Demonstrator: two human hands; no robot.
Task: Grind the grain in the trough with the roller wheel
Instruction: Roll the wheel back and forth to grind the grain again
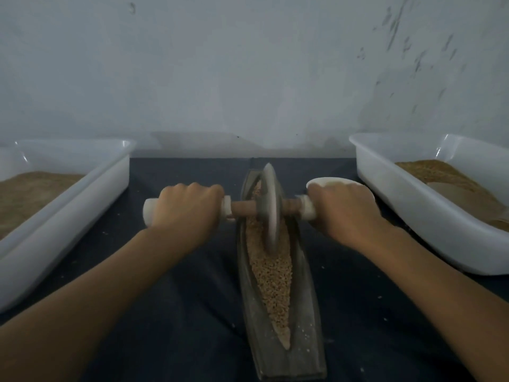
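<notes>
A long boat-shaped trough (301, 334) lies lengthwise in the middle of the dark table, its groove filled with tan grain (271, 267). The grey roller wheel (270, 208) stands upright in the far half of the groove, on a wooden axle with white handles at both ends. My left hand (186, 209) grips the left handle. My right hand (345, 209) grips the right handle, most of which it hides.
A white tub (82, 194) with brown grain stands at the left, another white tub (407, 199) with grain at the right. A small white bowl (323, 181) sits behind my right hand. A pale wall rises close behind the table. Crumbs dot the dark cloth.
</notes>
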